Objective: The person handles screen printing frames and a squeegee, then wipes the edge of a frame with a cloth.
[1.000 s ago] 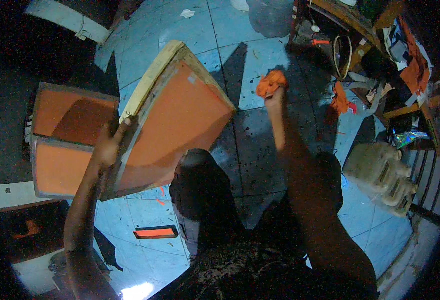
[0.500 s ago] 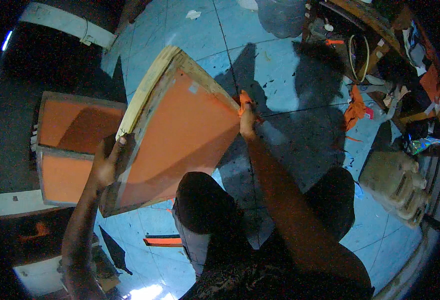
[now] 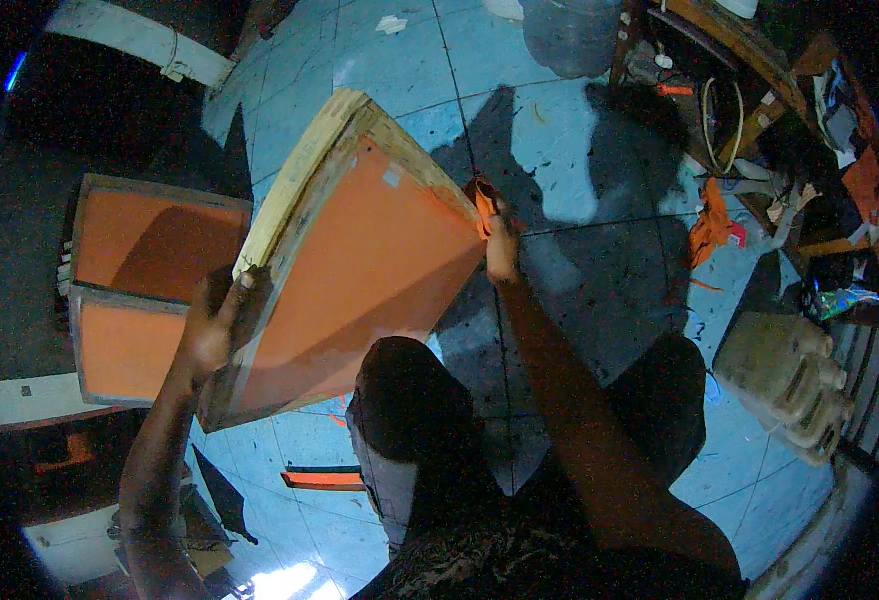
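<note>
A wooden frame with an orange mesh face [image 3: 355, 280] stands tilted in front of me, a pale yellow wooden strip [image 3: 290, 180] along its upper left edge. My left hand [image 3: 215, 320] is closed round that left side, low on the frame. My right hand [image 3: 500, 235] has its fingers closed on a crumpled orange cloth [image 3: 483, 208] at the frame's right corner. The cloth touches the frame's edge, and part of my fingers is hidden. Behind my left hand are more orange-faced frames [image 3: 135, 335]. A long orange-and-black strip [image 3: 325, 480] lies on the floor near my left knee.
Plastic jerrycans [image 3: 770, 370] stand at the right on the blue tiled floor [image 3: 360, 40]. A cluttered wooden shelf [image 3: 780, 140] with orange rags [image 3: 710, 225] is at the upper right. A grey plastic container [image 3: 570, 35] stands at the top.
My right hand with the orange cloth has come down and leftward onto the frame's right corner. My left hand keeps its hold; the frame appears slightly shifted in the picture.
</note>
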{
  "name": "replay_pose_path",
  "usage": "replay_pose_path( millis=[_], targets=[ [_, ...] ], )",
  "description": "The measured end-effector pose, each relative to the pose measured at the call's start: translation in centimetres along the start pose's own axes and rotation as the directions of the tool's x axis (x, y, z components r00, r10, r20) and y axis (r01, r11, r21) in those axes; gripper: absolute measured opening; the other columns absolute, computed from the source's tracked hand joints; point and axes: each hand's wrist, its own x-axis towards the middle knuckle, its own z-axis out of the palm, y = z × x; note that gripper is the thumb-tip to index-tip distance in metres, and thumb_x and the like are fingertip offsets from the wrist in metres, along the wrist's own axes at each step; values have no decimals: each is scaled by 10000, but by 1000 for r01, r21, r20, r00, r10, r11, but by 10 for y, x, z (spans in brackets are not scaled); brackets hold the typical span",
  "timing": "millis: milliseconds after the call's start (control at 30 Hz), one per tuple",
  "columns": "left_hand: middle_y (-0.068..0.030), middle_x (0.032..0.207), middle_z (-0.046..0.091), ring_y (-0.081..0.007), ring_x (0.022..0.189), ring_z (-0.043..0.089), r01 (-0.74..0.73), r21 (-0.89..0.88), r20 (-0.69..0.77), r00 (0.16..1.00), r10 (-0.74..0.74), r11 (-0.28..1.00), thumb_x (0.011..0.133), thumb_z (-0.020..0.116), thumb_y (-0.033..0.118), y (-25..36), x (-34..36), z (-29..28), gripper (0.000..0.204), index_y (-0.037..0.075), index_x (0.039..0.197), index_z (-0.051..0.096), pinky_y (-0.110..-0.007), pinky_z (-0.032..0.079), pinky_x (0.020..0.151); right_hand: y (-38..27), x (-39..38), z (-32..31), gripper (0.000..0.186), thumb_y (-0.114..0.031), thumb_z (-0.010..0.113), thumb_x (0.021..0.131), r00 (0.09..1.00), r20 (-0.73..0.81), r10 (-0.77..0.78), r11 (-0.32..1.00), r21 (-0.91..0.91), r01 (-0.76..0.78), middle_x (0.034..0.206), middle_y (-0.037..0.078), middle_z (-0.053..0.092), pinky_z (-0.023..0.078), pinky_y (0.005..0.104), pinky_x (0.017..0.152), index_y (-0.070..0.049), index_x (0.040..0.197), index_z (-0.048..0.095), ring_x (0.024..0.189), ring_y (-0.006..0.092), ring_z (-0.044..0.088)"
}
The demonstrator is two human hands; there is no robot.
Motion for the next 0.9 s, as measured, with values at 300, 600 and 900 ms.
replay_pose_path(
  millis=[300, 600, 900],
  targets=[
    [-45, 833, 576, -116, 686, 507, -5, 43, -33, 999, 7, 999, 902, 504, 394, -3, 0, -1, 437, -21, 1028, 553, -272, 431, 618, 9, 23, -53, 175, -114, 635, 824, 988, -152, -11, 999, 36, 17, 906, 59, 589, 461, 314, 739, -6, 939, 558, 790, 152, 564],
    [26, 720, 504, -49, 609, 445, 68, -275, 50, 997, -57, 959, 908, 498, 391, -28, 9, -7, 350, 52, 973, 556, -212, 370, 503, -32, 91, -188, 336, -376, 583, 822, 883, -301, -361, 533, -843, -69, 788, 107, 628, 475, 371, 676, -73, 942, 661, 732, 256, 607],
    [73, 618, 450, -35, 462, 353, -9, -433, 103, 993, 60, 901, 914, 477, 406, -66, 24, -20, 317, 96, 915, 546, -208, 272, 397, -195, 137, -299, 319, -358, 582, 830, 876, -26, -481, -49, -997, -57, 807, 98, 623, 478, 350, 684, -59, 924, 644, 743, 231, 602]
  ],
)
